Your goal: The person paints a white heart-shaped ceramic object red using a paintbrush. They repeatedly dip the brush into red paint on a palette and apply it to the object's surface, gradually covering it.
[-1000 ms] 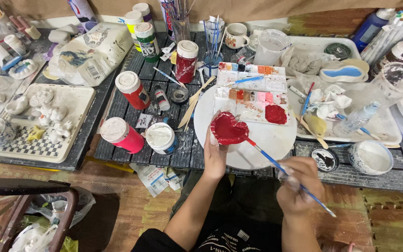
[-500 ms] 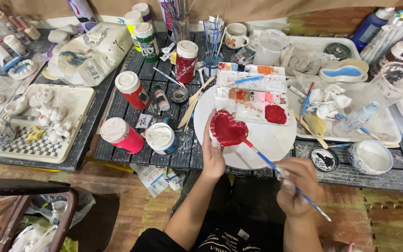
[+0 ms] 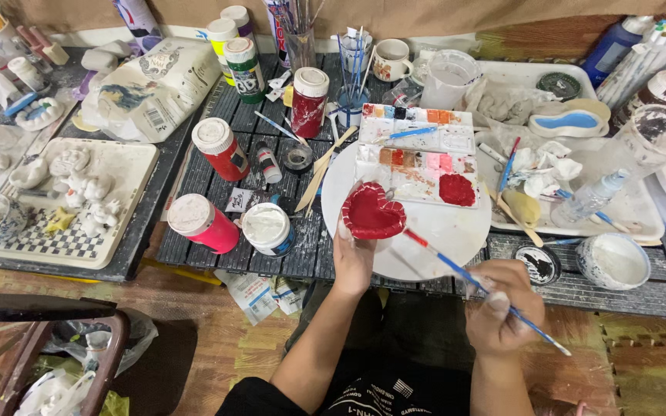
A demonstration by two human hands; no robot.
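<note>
My left hand (image 3: 353, 258) holds up a heart-shaped dish (image 3: 372, 213) painted red, over the near edge of a round white plate (image 3: 456, 235). My right hand (image 3: 502, 304) grips a blue-handled paintbrush (image 3: 475, 283) whose red tip touches the dish's right rim. A rectangular paint palette (image 3: 418, 158) with a pool of red paint (image 3: 456, 189) lies on the plate just beyond the dish.
Red paint bottles (image 3: 217, 148) and a white paint pot (image 3: 267, 228) stand left of the plate. A tray of unpainted white figurines (image 3: 79, 196) lies at far left. Jars of brushes (image 3: 352, 65), a mug, a white tray with crumpled tissues (image 3: 549, 166) and small white bowls (image 3: 614, 260) crowd the back and right.
The brush tip has shifted slightly along the dish's right edge, and my right hand has moved a little to the right. My left hand keeps the dish steady.
</note>
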